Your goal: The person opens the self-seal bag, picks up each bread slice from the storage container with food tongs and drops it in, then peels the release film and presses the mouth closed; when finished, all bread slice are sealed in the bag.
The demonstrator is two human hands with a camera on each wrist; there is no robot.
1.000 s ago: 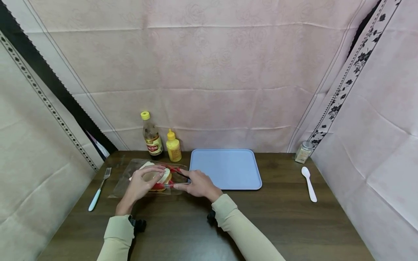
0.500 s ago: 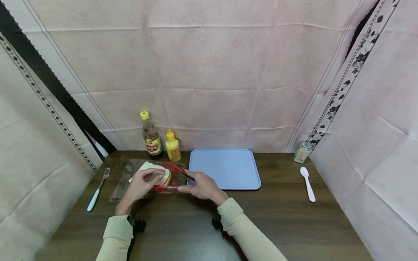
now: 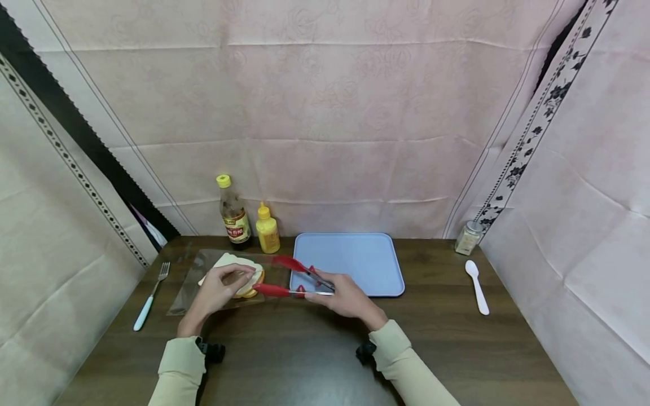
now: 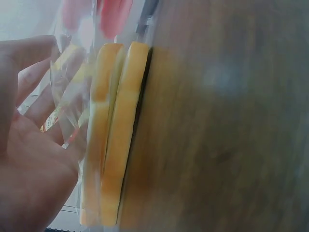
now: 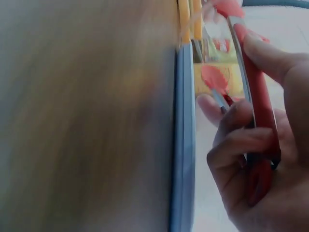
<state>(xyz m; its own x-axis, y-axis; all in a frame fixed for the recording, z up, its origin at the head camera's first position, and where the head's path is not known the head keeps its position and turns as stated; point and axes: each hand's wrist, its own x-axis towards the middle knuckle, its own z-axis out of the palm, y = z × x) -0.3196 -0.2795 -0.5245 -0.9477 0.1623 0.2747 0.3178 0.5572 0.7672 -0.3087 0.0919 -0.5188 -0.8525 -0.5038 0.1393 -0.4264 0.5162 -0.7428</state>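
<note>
Bread slices (image 3: 232, 260) lie stacked inside a clear plastic bag (image 3: 189, 288) on the table, their crust edges (image 4: 118, 135) facing the left wrist camera. My left hand (image 3: 219, 288) arches over the bread, thumb and fingertips pinching the bag's film near its right end. In my right hand (image 3: 347, 296) is a pair of tongs (image 5: 260, 96) with red tips and red handle grips. Its arms stand spread, with nothing between them, the tips pointing left near the bread's right edge. The tongs overlap the front left corner of a blue tray (image 3: 355, 259) in the head view.
Behind the bag stand a dark sauce bottle (image 3: 236, 225) with a yellow cap and a yellow squeeze bottle (image 3: 268, 231). A fork (image 3: 151, 299) lies at the left. At the right are a white spoon (image 3: 477, 287) and a glass shaker (image 3: 468, 238). Cloth walls surround the table.
My right hand has drawn the tongs to the right, away from the bread and out of the bag. My left hand and the bread have stayed almost in place.
</note>
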